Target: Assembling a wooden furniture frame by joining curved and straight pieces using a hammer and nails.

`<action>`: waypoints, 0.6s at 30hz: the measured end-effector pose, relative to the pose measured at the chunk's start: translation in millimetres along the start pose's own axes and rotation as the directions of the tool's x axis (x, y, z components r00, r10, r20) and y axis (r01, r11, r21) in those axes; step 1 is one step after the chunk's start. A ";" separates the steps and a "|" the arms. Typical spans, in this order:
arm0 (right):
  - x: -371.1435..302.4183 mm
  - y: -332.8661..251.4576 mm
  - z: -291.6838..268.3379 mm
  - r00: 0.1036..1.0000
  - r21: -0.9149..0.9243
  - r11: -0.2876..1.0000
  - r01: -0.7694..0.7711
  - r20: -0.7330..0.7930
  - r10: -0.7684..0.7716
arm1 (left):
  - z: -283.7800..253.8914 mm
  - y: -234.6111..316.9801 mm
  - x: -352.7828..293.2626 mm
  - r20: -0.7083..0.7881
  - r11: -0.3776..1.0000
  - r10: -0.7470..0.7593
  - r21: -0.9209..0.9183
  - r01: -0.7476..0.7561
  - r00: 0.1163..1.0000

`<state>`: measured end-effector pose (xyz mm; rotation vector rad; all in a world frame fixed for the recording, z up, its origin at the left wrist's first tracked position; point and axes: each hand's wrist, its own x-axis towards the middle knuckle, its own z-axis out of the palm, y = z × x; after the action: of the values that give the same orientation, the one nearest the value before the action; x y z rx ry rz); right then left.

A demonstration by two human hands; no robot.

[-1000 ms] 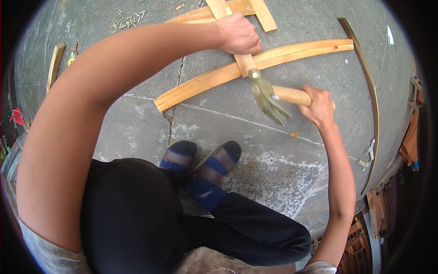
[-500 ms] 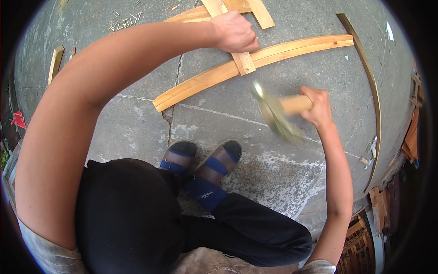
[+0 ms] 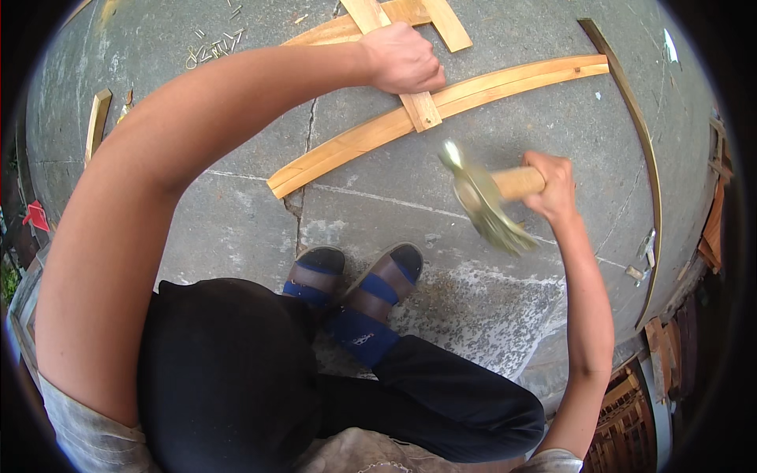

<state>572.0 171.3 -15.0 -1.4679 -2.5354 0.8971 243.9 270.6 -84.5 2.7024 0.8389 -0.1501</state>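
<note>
My right hand is closed round the wooden handle of a claw hammer. The hammer's metal head is smeared by motion, raised in front of my feet and apart from the wood. My left hand is closed on a short wooden slat, knuckles up; its fingertips are hidden. That slat lies across a long, pale wooden strip, which looks curved here, and its near end sticks out a little past the strip. Farther off, another wooden piece runs under the slat's far part.
Loose nails are scattered at the far left. A second short slat lies beyond my left hand. On the right, a long dark strip rests on the cracked concrete floor. My sandalled feet are close in front.
The hammer and my right hand have shifted slightly to the right and down in the picture. My left hand stays closed at the same place on the slat.
</note>
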 end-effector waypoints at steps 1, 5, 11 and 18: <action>-0.9 0.0 1.3 1.000 -0.004 1.000 -0.002 -0.002 0.002 | 0.1 0.5 1.4 -0.064 1.000 0.002 -0.031 -0.004 0.998; 4.2 -17.3 15.0 0.972 -0.209 0.955 -0.211 0.062 0.228 | 8.6 -6.1 -7.0 -0.224 0.997 0.006 -0.072 -0.023 0.975; -23.8 -30.3 1.7 0.939 -0.037 0.938 -0.345 -0.031 0.344 | 5.4 10.7 -30.8 -0.519 0.996 -0.062 -0.088 0.018 0.852; -10.2 -44.4 20.7 0.705 0.309 0.706 -0.638 -0.134 0.696 | 28.0 93.4 -156.3 -0.209 0.866 -0.447 -0.343 0.363 0.870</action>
<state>536.3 137.3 -6.8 -2.2946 -1.6167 0.9636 168.0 105.0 -57.5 2.2604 1.3976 0.2598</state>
